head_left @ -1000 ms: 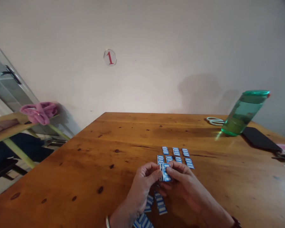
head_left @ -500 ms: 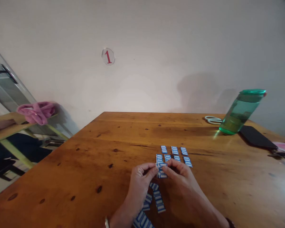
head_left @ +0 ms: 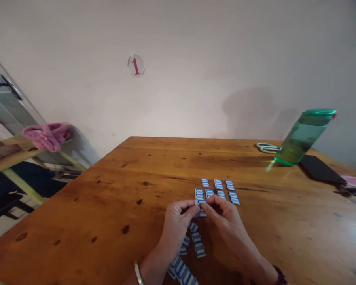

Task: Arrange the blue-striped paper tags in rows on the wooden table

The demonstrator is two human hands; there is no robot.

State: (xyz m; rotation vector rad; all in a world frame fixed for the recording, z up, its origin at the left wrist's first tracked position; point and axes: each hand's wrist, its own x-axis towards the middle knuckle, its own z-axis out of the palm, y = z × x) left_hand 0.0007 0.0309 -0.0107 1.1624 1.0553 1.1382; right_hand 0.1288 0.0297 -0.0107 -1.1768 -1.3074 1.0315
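Observation:
My left hand (head_left: 177,222) and my right hand (head_left: 228,219) meet just above the table, thumbs and forefingers pinching a small flat blue-and-white striped piece (head_left: 202,214) between them. The fingertips cover part of it, and its exact kind is too small to make out. Beyond the hands, several like striped pieces lie in rows, among them one at the far left (head_left: 205,183) and one at the right end (head_left: 234,198). Below the hands, a longer striped strip (head_left: 198,243) and a loose bundle of strips (head_left: 184,271) lie partly behind my left wrist.
On the wooden table (head_left: 106,209) at the right stand a tilted-looking green bottle (head_left: 304,138), a white coiled cable (head_left: 267,148) and a dark phone-like slab (head_left: 322,169). A pink cloth (head_left: 49,136) rests on another table at the left, where a person's hand (head_left: 1,151) shows.
My fingertips have come closer together and cover more of the striped piece. The whole view has shifted slightly. At the left, the other person's hand has moved a little.

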